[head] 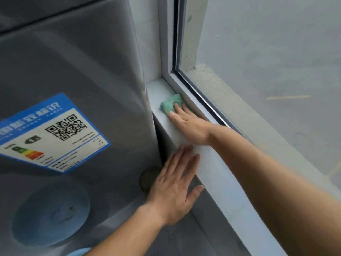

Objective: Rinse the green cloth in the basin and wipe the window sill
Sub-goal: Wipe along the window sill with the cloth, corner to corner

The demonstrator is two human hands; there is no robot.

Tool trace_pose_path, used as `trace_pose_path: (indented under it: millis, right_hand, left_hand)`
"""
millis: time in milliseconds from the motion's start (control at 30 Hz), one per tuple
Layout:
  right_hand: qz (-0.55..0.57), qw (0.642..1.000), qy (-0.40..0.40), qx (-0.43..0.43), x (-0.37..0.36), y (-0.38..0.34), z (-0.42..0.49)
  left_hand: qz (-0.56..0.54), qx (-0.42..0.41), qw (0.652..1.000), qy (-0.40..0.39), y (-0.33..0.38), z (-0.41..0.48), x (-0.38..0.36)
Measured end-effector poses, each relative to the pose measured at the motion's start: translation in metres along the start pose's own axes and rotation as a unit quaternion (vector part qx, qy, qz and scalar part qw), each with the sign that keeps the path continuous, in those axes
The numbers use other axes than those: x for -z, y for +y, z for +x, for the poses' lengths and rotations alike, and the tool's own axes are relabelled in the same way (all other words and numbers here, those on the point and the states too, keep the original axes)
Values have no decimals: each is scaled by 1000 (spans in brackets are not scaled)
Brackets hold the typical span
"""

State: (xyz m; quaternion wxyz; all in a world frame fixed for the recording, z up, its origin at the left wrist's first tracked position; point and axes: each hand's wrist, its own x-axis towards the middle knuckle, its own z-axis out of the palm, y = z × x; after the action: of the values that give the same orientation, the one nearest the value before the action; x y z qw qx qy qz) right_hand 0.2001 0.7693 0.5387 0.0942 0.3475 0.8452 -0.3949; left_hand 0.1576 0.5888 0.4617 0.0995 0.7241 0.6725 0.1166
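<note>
At the far left stands a tall grey appliance wrapped in clear plastic film [73,89], a blue and white energy label with a QR code [53,133] stuck to its side; it sits hard against the end of the sill, leaving a narrow corner. Next comes the left hand [175,187], open and flat with fingers spread, holding nothing, its fingertips resting against the front edge of the white window sill [217,174] as a brace. Further right, the right hand [188,124] reaches along the sill with fingers stretched forward and pressed down on the small crumpled green cloth [170,104], pinning it flat rather than gripping it. The cloth lies on the sill near its far end, touching the white window frame [166,52] and just short of the corner by the appliance. It looks soft, light and limp, likely damp, so it should bunch and slide easily on the smooth sill; flat fingertip pressure across its middle seems the best hold, with a fold pushed into the corner. The basin is not in view.
</note>
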Motion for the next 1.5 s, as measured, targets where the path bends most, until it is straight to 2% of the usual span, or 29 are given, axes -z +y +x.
trace_pose_path:
  millis: [133,300,433,567,667,800,933,1133,1200,1267,1433,1500]
  right_hand:
    - [126,991,24,-30,-23,34,-99]
    - [149,985,50,-72,-52,51,-179]
    - [96,986,92,-98,-79,58,-221]
    - [-64,986,112,-103,-93,58,-196]
    - [-128,976,147,-94,-103,59,-185]
    - [-178,961,162,-134,-144,83,-267]
    - [-197,940,169,-223,-167,92,-328]
    - [-212,939,218,-162,-150,60,-220]
    - [-215,937,221,-163,-149,61,-211]
    - [-211,930,232,-191,-164,75,-248]
    - [-193,891,238,-335,-219,111,-404]
    - [-177,880,243,-366,-227,109,-415]
  left_hand:
    - [-37,-4,999,18,2,3,0]
    - [-27,-17,999,10,-1,5,3]
    - [8,-8,999,-30,4,6,5]
    - [17,-12,999,-40,3,13,11]
    - [5,-24,999,-44,-1,17,15]
    - [7,-40,997,-60,6,20,12]
    - [17,-54,995,-77,20,27,7]
    - [-4,-49,996,-81,19,27,9]
    - [-8,-45,996,-76,22,27,10]
    - [-7,-65,995,-75,38,22,8]
    - [11,-152,981,-119,106,-1,-6]
    - [26,-155,980,-119,127,-11,-10]
